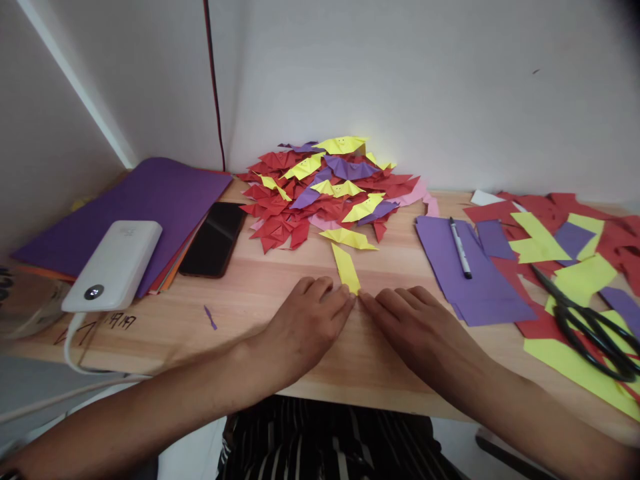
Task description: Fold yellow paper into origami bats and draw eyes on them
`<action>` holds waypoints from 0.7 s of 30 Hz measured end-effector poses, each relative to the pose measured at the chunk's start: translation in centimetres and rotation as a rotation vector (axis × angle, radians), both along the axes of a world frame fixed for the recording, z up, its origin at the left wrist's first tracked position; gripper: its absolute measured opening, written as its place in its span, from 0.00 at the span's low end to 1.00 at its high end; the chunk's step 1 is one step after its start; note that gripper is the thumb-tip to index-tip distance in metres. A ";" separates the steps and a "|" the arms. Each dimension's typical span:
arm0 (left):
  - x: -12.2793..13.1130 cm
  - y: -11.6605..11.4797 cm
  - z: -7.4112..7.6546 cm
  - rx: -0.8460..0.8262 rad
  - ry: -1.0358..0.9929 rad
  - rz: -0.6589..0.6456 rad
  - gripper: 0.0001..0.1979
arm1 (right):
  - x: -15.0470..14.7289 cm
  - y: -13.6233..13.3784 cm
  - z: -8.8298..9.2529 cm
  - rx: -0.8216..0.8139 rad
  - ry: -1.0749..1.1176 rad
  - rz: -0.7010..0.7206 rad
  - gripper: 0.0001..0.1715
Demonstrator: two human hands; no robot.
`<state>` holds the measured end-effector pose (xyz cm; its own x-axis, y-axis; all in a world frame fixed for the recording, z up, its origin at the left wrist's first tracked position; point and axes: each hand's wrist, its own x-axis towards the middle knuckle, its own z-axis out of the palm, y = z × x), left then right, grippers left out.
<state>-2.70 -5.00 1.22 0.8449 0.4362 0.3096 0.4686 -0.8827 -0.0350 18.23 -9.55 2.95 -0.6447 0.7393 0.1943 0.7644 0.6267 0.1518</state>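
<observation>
A narrow folded strip of yellow paper (pixel 346 267) lies on the table in front of me, its far end pointing at the pile. At its near end, my left hand (pixel 313 320) is closed, with curled fingers and the fingertips pressing on the paper's edge. From the other side, my right hand (pixel 413 323) pinches at the same near corner, its fingers held together. The fingertips hide part of that corner. Just beyond the strip rests a pile of folded paper shapes (pixel 330 190) in red, yellow, purple and pink, some with small drawn faces.
To the left are a white power bank (pixel 117 260) with a cable, a black phone (pixel 215 240) and large purple sheets (pixel 135 200). On the right, a pen (pixel 460 248) lies on purple paper (pixel 480 293), beside black-handled scissors (pixel 583 320) and paper scraps (pixel 540 233). A wall stands behind.
</observation>
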 end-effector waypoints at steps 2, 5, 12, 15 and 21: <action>-0.2 0.2 0.1 -0.007 -0.014 -0.009 0.13 | -0.2 -0.2 -0.1 0.001 0.010 0.006 0.18; -0.6 0.6 0.0 -0.022 -0.062 0.000 0.13 | -0.5 -0.4 -0.2 0.002 0.009 0.012 0.20; -0.9 0.9 0.0 -0.106 -0.080 0.030 0.13 | -0.5 0.0 0.2 -0.096 0.095 -0.051 0.15; -0.8 0.9 0.2 -0.109 -0.073 0.026 0.12 | -0.3 0.5 0.0 -0.051 0.119 -0.044 0.17; -0.8 0.8 0.2 -0.073 -0.085 0.031 0.11 | 0.3 1.4 -0.5 -0.029 0.065 -0.088 0.17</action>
<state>-3.46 -4.25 1.41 0.8026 0.4858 0.3461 0.4942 -0.8665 0.0703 18.49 -8.10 2.44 -0.5641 0.7982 0.2115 0.8241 0.5604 0.0832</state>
